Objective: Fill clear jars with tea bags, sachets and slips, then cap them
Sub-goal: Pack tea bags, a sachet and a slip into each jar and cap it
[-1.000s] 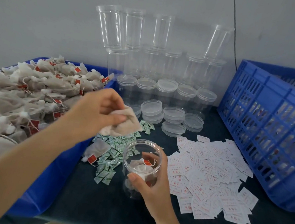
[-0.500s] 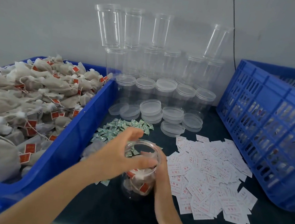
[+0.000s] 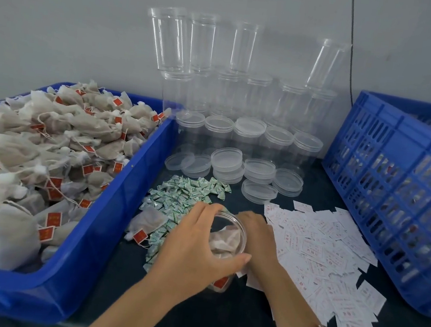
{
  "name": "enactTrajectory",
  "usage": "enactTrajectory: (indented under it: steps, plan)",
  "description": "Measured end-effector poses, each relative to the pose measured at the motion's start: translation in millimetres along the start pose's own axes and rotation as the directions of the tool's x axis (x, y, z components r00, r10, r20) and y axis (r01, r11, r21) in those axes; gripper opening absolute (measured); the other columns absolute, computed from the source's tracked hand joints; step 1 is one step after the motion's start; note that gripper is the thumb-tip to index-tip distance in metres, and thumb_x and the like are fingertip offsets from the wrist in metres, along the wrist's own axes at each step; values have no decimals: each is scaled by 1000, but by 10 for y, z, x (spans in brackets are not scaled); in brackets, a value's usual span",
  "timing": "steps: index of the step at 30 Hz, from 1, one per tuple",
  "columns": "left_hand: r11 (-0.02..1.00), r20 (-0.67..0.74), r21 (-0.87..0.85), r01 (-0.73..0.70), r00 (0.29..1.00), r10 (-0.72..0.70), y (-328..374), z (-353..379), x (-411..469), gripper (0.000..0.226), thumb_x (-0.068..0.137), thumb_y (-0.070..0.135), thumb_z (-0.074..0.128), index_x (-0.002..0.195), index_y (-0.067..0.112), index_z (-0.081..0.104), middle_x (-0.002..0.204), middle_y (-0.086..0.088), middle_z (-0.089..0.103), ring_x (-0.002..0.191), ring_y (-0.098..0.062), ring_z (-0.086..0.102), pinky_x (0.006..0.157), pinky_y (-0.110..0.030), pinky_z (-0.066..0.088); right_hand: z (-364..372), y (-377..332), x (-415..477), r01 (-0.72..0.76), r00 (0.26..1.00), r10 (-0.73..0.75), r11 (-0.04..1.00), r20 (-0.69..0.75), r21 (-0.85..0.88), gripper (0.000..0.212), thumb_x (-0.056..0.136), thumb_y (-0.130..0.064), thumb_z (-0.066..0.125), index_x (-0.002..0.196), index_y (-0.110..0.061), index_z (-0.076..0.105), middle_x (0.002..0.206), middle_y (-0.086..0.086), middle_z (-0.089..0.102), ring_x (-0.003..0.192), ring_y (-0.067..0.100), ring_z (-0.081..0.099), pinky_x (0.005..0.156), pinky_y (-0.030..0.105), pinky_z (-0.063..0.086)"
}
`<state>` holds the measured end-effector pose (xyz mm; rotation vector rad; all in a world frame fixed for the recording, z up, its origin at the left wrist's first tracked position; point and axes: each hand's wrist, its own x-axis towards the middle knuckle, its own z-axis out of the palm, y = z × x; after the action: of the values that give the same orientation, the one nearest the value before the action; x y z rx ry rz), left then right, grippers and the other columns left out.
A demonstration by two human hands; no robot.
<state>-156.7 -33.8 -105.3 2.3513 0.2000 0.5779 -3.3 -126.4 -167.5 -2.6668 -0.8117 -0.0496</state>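
A clear jar (image 3: pixel 229 239) stands on the dark table with tea bags inside it. My left hand (image 3: pixel 193 247) grips it from the left, thumb across the near rim and fingers over the far rim. My right hand (image 3: pixel 259 239) holds its right side, partly hidden behind my left thumb. Left of the jar is a blue bin (image 3: pixel 111 205) heaped with tea bags (image 3: pixel 48 143) that carry red tags. One loose tea bag (image 3: pixel 147 223) lies on a pile of green sachets (image 3: pixel 183 194). White slips (image 3: pixel 320 252) are spread to the jar's right.
Several loose clear lids (image 3: pixel 227 159) lie behind the sachets. Behind them, capped clear jars (image 3: pixel 218 133) stand in a row, with more empty jars stacked against the wall. A blue slatted crate (image 3: pixel 395 191) stands at the right, close to the slips.
My left hand carried a tea bag from above the sachets down into the jar and now grips the jar's rim. My right hand stayed on the jar.
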Motion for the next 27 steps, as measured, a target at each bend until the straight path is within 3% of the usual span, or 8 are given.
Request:
enactTrajectory:
  steps: [3,7,11,13,15,20,24,27]
  plan:
    - [1000,3,-3,4,1000,-4,-2,6,-1,80,69,65,68,134,28,40,116,23,40,109,5,42,92,-22,43,68,23,-15,18,998,-17,1000,-52,23,17,98,-26,57,103,-13,66,103,-2,57,105,18,52,73,26,29]
    - [1000,12,-3,5,1000,-5,-10,-2,1,80,69,65,67,135,29,38,116,23,39,108,5,42,91,-20,43,-104,24,-82,-11,986,67,940,-154,342,12,90,-18,72,100,-11,71,97,0,63,91,15,58,77,25,45]
    - [1000,24,8,1,1000,-1,-15,10,5,84,69,68,64,137,29,36,120,23,38,112,5,41,94,-21,43,-562,-116,-231,75,964,130,706,-233,704,9,87,-25,77,89,-17,73,86,-7,72,82,5,66,76,16,51]
    - [1000,25,-3,11,1000,-11,-17,16,5,84,69,68,65,138,30,36,121,24,38,113,5,41,94,-22,42,-808,-227,-342,184,959,73,571,-273,800,7,86,-26,78,87,-21,73,85,-9,74,83,3,68,75,12,50]
    - [999,28,-25,27,999,-27,-16,15,8,82,69,66,67,136,30,37,120,24,39,114,3,43,96,-26,44,-976,-341,-459,281,954,-60,512,-293,812,6,86,-24,79,89,-21,74,88,-9,75,85,4,70,77,12,51]
    - [999,45,-30,30,999,-28,13,0,13,56,69,62,66,112,32,45,102,22,41,95,0,50,80,-33,53,-968,-444,-593,342,934,-318,667,-162,662,17,81,-38,79,94,-27,74,100,-16,70,104,4,64,90,9,43]
    - [1000,25,-5,12,1000,-12,-7,-3,6,80,69,66,67,135,29,38,118,21,40,109,0,46,92,-29,48,-875,-253,-490,240,971,-143,592,-192,769,2,90,-32,73,91,-32,74,95,-17,73,94,-2,67,81,8,47]
    - [1000,23,6,-1,1000,1,-5,-2,5,84,69,67,66,137,27,37,119,20,39,109,0,44,92,-25,46,-693,-24,-277,17,998,19,834,-61,552,10,91,-20,73,85,-28,70,82,-13,70,79,-1,64,74,16,47]
